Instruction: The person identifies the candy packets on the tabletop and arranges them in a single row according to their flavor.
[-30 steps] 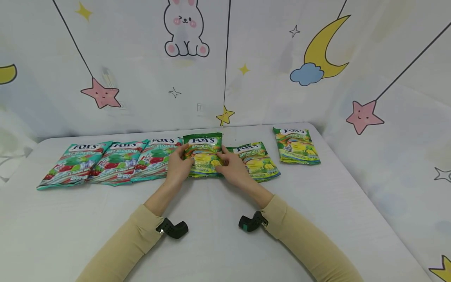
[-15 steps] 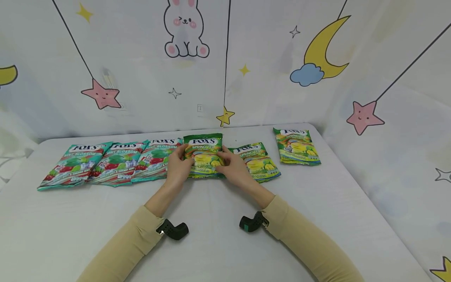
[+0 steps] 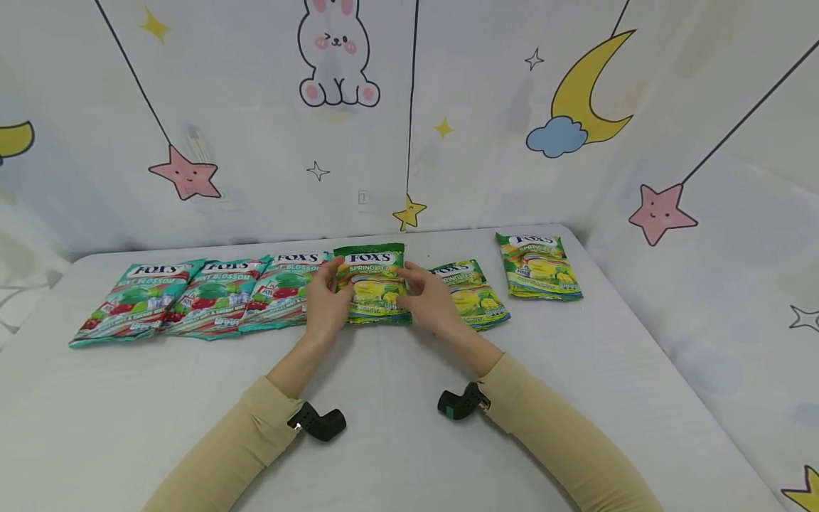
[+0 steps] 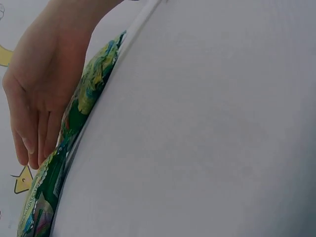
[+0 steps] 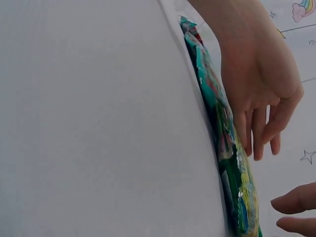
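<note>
A green and yellow Fox's Spring Tea candy bag [image 3: 371, 288] lies face up at the middle of the row. Its left edge is touched by my left hand [image 3: 326, 302], whose thumb and fingers are spread along it. At the right edge is my right hand [image 3: 434, 302], fingertips right at the border. In the left wrist view the right hand [image 4: 44, 84] has long, straight fingers over the green packs. The right wrist view shows the left hand [image 5: 261, 79] with fingers pointing down, and right-hand fingertips [image 5: 298, 197] apart from the pack.
Three teal Fox's bags, the leftmost a teal candy bag [image 3: 137, 302], overlap to the left. Another Spring Tea bag [image 3: 476, 299] lies partly behind the right hand. A further green bag [image 3: 540, 267] sits back right on the white table [image 3: 384, 441], before a patterned curtain [image 3: 256, 128].
My right hand has shifted slightly right, easing away from the middle bag's edge. The left hand has barely moved, and the bags stay in place.
</note>
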Available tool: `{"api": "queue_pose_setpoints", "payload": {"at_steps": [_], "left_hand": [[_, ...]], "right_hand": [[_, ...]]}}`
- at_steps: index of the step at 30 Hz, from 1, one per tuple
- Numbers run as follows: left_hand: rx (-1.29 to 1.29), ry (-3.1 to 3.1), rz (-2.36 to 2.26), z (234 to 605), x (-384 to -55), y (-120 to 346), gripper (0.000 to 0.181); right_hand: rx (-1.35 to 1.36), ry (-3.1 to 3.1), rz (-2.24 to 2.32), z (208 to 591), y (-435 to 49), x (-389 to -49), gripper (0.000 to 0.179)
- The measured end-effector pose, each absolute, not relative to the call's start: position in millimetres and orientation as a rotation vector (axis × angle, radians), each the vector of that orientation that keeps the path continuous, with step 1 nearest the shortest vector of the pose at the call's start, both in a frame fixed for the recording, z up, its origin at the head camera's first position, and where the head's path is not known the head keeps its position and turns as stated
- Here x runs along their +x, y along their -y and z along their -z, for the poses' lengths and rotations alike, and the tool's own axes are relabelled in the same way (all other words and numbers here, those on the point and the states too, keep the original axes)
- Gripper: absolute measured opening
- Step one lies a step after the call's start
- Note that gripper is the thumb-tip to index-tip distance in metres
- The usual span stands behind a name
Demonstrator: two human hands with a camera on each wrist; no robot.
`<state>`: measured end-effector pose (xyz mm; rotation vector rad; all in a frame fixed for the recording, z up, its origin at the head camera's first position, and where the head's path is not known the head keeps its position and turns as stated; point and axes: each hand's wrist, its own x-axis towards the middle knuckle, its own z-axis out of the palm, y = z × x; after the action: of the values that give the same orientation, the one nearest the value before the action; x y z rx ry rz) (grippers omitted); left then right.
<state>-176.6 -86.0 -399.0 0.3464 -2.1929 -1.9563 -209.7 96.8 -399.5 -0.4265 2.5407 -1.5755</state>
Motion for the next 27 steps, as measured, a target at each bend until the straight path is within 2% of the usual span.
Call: {"api": "queue_pose_setpoints", "payload": {"at_steps": [8,18,27], "left_hand": [[0.203,2.009,2.067,405.1,-175.9,64.5,0.051],[0.059,2.057,2.157,409.1,-173.2,25.9,0.048],[-0.027,2.248,2.156,409.9,-167.9,-7.3,0.058]], "right_hand": [[-0.362,-2.497,1.638,382.9,-121.7,-225.5,0.047],[-0.234,-2.542,1.619,370.8,-156.1,-243.5,0.047],[-0.083,-2.541,1.605,369.8,-181.3,-255.6,0.049]]}}
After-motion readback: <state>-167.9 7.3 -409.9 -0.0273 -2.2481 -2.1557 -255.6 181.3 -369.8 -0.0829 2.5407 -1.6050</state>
